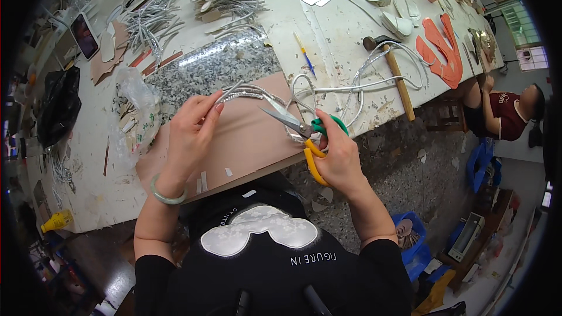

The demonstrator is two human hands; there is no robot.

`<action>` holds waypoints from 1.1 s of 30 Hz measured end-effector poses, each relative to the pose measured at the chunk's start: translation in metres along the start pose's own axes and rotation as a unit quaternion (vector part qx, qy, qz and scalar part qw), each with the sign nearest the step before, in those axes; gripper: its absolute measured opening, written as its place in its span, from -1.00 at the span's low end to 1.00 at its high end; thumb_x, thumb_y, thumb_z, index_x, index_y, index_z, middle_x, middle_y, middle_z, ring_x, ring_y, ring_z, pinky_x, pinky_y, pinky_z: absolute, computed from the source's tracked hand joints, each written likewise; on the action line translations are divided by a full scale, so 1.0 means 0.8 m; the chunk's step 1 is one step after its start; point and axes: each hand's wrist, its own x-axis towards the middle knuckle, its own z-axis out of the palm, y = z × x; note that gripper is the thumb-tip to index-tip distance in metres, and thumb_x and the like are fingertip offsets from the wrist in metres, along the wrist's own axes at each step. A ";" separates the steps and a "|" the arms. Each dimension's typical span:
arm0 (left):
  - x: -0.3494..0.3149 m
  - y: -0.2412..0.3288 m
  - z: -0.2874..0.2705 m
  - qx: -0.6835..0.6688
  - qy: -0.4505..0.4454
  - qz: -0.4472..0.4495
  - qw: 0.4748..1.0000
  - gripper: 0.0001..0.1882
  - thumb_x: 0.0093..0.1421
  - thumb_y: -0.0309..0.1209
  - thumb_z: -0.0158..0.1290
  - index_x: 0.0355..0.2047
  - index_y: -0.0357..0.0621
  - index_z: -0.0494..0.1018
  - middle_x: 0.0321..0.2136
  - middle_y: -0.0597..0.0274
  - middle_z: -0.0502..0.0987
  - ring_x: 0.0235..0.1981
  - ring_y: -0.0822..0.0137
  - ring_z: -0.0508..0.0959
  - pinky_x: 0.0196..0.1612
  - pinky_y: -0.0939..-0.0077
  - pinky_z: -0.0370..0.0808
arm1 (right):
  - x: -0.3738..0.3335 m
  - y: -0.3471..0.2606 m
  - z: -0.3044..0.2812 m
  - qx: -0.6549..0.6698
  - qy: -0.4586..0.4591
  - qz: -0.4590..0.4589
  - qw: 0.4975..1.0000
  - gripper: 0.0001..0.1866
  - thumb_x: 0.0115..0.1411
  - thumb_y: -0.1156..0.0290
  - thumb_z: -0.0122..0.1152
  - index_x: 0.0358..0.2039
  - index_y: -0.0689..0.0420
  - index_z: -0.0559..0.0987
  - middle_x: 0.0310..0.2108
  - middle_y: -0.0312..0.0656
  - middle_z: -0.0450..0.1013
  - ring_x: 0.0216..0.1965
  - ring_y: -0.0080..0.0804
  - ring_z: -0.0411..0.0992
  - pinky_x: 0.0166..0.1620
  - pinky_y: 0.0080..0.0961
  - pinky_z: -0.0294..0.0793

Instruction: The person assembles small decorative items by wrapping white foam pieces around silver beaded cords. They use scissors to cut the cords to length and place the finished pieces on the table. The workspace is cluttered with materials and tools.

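My left hand (194, 134) is closed in a pinch on the ends of several silver, glittery straps (253, 90). The straps arch to the right over a pinkish-brown board (252, 140). My right hand (341, 161) grips a pair of scissors (291, 122) with one green and one yellow handle. Its blades point up and left, slightly apart, close under the straps. From there a long silver-white cord (345, 88) loops across the table to the right. I cannot tell whether the blades touch a strap.
A granite slab (216, 61) lies beyond the board. Bundles of silver straps (228, 1), a plastic bag (136, 111) and a phone (85, 35) are at left and back. A hammer (399, 82), a blue-yellow pen (305, 55) and orange pieces (442, 47) lie rightward. Another person (506, 111) sits far right.
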 end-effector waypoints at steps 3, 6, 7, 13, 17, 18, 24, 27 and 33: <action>0.003 0.003 -0.002 0.008 -0.020 -0.036 0.999 -0.76 0.21 -0.48 0.08 -0.11 -0.24 0.54 -0.46 0.16 0.50 -0.52 0.40 0.43 -0.44 0.53 0.37 | 0.006 0.004 0.003 0.023 -0.046 0.009 0.999 -0.41 -0.01 0.54 0.29 0.09 0.20 0.36 -0.36 -0.13 0.49 -0.41 -0.23 0.48 -0.34 -0.39 0.46; 0.003 -0.009 -0.003 0.009 0.004 -0.040 0.999 -0.77 0.22 -0.48 0.06 -0.12 -0.25 0.54 -0.46 0.12 0.50 -0.50 0.30 0.44 -0.41 0.45 0.38 | 0.014 0.007 0.002 0.037 -0.069 -0.004 0.997 -0.44 0.01 0.53 0.29 0.06 0.19 0.37 -0.39 -0.15 0.49 -0.41 -0.24 0.49 -0.34 -0.39 0.47; 0.001 -0.006 -0.003 0.014 0.012 -0.042 0.999 -0.78 0.21 -0.47 0.05 -0.15 -0.27 0.53 -0.45 0.07 0.50 -0.44 0.19 0.47 -0.33 0.38 0.40 | 0.011 0.005 -0.002 0.042 -0.081 -0.001 0.996 -0.45 0.02 0.53 0.28 0.06 0.19 0.37 -0.40 -0.15 0.48 -0.42 -0.24 0.49 -0.35 -0.39 0.48; 0.005 -0.035 0.008 0.053 0.044 0.070 0.995 -0.77 0.17 -0.44 0.09 -0.17 -0.24 0.54 -0.33 0.08 0.54 -0.25 0.14 0.49 -0.15 0.34 0.41 | 0.025 0.016 -0.032 0.035 -0.033 -0.012 0.999 -0.47 0.05 0.57 0.26 0.07 0.13 0.38 -0.40 -0.13 0.49 -0.45 -0.26 0.51 -0.37 -0.41 0.49; 0.004 -0.026 0.000 0.174 0.135 0.145 0.965 -0.76 0.18 -0.48 0.09 -0.14 -0.23 0.54 -0.29 0.09 0.56 -0.25 0.16 0.52 -0.15 0.32 0.44 | 0.048 0.021 -0.061 0.006 0.056 0.018 0.998 -0.50 0.13 0.56 0.24 0.09 0.14 0.36 -0.43 -0.16 0.50 -0.44 -0.42 0.49 -0.36 -0.53 0.47; 0.000 -0.025 -0.003 0.090 0.115 0.104 0.984 -0.77 0.19 -0.47 0.08 -0.14 -0.23 0.54 -0.28 0.11 0.56 -0.27 0.20 0.53 -0.19 0.35 0.45 | 0.054 0.022 -0.065 0.013 0.072 0.044 0.996 -0.51 0.14 0.56 0.23 0.09 0.15 0.35 -0.42 -0.20 0.50 -0.44 -0.49 0.47 -0.36 -0.56 0.45; -0.006 0.026 -0.006 -0.473 -0.163 -0.247 0.830 -0.70 0.36 -0.32 -0.10 -0.02 -0.24 0.41 -0.28 0.14 0.54 -0.42 0.40 0.59 -0.39 0.54 0.54 | 0.064 0.025 -0.061 0.192 0.236 -0.076 0.949 -0.48 0.18 0.68 0.13 0.14 0.31 0.22 -0.32 -0.18 0.40 -0.41 -0.51 0.40 -0.29 -0.60 0.46; -0.018 0.034 0.039 -0.607 -0.258 -0.345 0.668 -0.70 0.37 -0.30 -0.13 -0.07 -0.28 0.41 -0.28 0.12 0.54 -0.32 0.38 0.60 -0.35 0.54 0.55 | 0.065 -0.014 -0.039 0.217 0.239 -0.146 0.935 -0.45 0.13 0.72 0.15 0.13 0.34 0.21 -0.36 -0.14 0.42 -0.41 -0.45 0.43 -0.26 -0.55 0.48; -0.013 0.048 0.097 -0.728 -0.287 -0.389 0.487 -0.78 0.33 -0.39 -0.09 -0.15 -0.27 0.42 -0.24 0.10 0.54 -0.26 0.33 0.59 -0.18 0.46 0.56 | 0.030 -0.019 -0.009 0.133 0.053 -0.233 0.962 -0.42 -0.03 0.67 0.36 0.03 0.29 0.35 -0.39 -0.13 0.50 -0.36 -0.40 0.50 -0.16 -0.46 0.50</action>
